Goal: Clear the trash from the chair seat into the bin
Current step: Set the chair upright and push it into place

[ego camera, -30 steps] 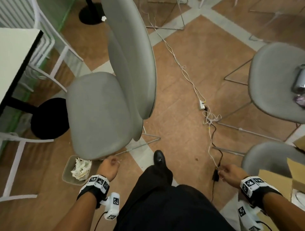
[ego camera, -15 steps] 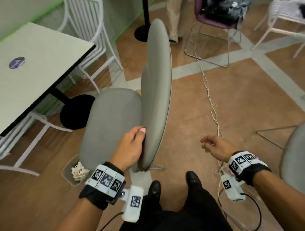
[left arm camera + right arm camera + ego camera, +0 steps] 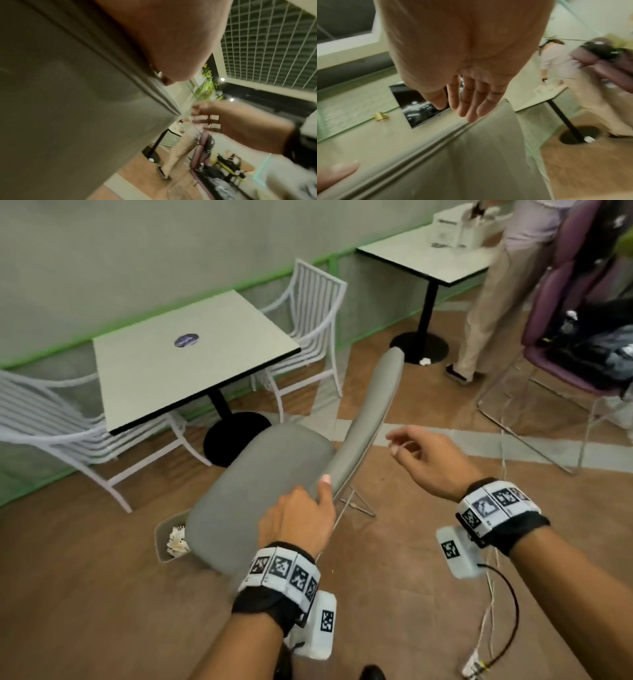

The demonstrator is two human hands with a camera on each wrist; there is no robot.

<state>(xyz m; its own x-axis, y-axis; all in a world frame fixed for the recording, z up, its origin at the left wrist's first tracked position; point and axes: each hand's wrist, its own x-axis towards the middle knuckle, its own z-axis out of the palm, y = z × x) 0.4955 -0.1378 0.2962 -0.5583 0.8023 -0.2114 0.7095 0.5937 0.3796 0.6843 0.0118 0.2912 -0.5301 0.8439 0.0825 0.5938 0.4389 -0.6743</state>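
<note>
Now left hand (image 3: 301, 518) round chair (image 3: 260, 491) edge

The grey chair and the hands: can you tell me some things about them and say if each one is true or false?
1. The left hand grips the edge of the grey chair. True.
2. The right hand holds a ball of paper. False: it holds nothing and hangs in the air beside the backrest.
3. The bin on the floor has crumpled paper in it. True.
4. A heap of trash lies on the chair seat. False: no trash shows on the seat.
5. The bin stands on the white table. False: it stands on the floor by the chair.
</note>
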